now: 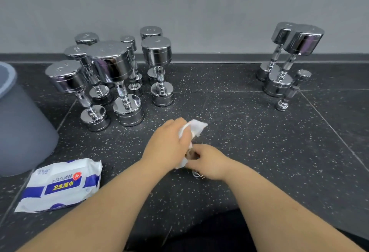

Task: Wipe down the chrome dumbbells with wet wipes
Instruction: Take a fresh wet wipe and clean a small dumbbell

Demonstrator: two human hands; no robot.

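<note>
Our left grip (pixel 167 141) clenches the wet wipe (pixel 196 127) over a small chrome dumbbell (pixel 197 174), which our right grip (pixel 207 161) grasps, near centre of the speckled floor (pixel 249 131); other dumbbells (pixel 115 65) stand far left and far right.

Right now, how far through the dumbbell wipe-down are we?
Three dumbbells set apart at right may be done; unconfirmed. In hand: left hand holds a wet wipe against a small dumbbell gripped by the right hand. The cluster at left probably remains.
</note>
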